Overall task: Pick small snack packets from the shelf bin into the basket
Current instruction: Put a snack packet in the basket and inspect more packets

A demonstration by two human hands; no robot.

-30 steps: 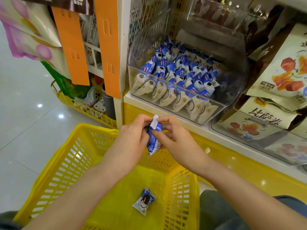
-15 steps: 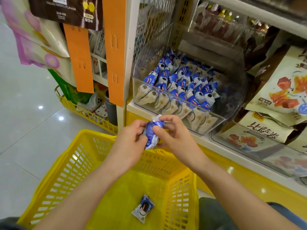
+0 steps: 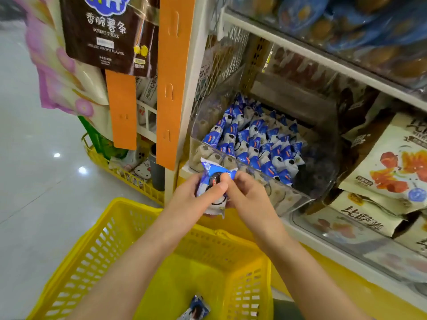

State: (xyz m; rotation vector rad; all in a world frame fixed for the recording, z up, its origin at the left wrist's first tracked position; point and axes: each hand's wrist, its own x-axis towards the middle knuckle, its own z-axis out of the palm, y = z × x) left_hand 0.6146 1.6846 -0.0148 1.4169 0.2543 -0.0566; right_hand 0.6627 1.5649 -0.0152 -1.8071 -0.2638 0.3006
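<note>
1. The held packet, blue and white with a dark round biscuit printed on it, is hovering above the far rim of the basket, not yet inside it.
2. The left hand is gripping it from the basket's left side, thumb lying across the printed front. The right hand is pinching its upper right edge.
3. It is looking light and soft. The thin crinkly film is probably giving under the thumb and is likely slick, and hard squeezing could be crushing a brittle filling. The flat sealed ends are offering the safest hold, or else a loose clasp across the middle.
4. One dropped packet is lying on the basket's floor towards its near edge, so I am judging the picking barely started.
5. Beyond the basket's far rim and higher, the clear shelf bin is holding many stocked packets, standing in tight rows.
6. Further out, an orange strip is hanging above the basket's far rim. Large snack bags are lying up and to the basket's right.
</note>
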